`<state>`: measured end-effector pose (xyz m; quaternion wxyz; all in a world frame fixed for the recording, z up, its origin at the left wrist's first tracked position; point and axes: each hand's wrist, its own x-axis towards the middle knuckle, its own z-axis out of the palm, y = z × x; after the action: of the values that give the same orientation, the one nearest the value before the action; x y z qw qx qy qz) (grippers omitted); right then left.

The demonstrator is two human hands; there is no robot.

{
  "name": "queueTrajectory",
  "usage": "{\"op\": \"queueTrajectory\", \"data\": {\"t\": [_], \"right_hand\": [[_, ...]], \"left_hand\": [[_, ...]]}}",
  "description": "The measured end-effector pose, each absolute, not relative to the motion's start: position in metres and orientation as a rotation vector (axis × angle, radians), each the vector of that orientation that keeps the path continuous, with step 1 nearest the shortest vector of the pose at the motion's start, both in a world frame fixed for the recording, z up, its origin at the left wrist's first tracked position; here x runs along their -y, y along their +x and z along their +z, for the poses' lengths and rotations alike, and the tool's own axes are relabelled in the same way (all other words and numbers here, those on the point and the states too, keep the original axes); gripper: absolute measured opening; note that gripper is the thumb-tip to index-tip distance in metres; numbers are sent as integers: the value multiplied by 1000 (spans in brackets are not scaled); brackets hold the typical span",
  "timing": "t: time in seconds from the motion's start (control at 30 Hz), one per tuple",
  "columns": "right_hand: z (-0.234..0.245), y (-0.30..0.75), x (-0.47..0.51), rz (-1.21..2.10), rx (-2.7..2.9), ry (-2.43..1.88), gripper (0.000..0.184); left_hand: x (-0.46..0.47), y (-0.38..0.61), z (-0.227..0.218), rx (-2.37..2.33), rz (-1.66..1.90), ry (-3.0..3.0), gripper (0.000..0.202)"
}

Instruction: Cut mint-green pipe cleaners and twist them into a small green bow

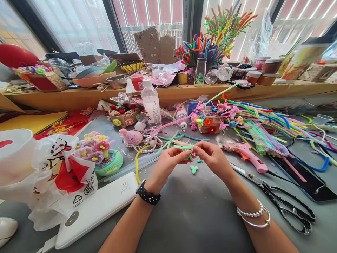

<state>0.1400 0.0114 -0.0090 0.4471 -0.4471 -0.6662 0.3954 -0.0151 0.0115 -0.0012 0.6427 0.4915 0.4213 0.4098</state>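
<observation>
Fingertips of both hands meet over the middle of the grey table. My left hand [168, 160] is closed on a mint-green pipe cleaner [186, 149] bent into small loops. My right hand [212, 158] pinches at the other side of the same green piece; its exact grip is partly hidden by the fingers. Just below them on the table lies a small green three-lobed pipe-cleaner shape [194, 169], with a short teal scrap [199, 161] beside it. To the right of my right hand rests a pink glue gun [246, 154], and nearer me a pair of black-handled scissors [276, 196].
A white power bank [97, 211] and a plastic bag [63, 175] lie at left, near a crocheted flower pot [109, 163]. Loose pipe cleaners [265, 137] heap up at right beside a dark phone [305, 179]. A plastic bottle [151, 105] stands behind my hands.
</observation>
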Motion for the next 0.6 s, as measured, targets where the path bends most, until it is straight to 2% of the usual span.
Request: {"op": "queueTrajectory", "data": {"t": [0.3,0.37,0.5,0.6], "right_hand": [[-10,140,-11,820,1692,-1149,16],[-11,140,-11,676,1727,-1143,13],[-12,140,-11,275,1869,-1086,27],[-11,139,-10,140,1972,-1051,31]], "left_hand": [[-11,-16,1,-1005,939,1185,23],[-12,-17,0,-1009,949,1161,23],[-12,-17,-1,-1022,995,1110,24],[-12,-18,-1,-1023,1037,1106,23]]}}
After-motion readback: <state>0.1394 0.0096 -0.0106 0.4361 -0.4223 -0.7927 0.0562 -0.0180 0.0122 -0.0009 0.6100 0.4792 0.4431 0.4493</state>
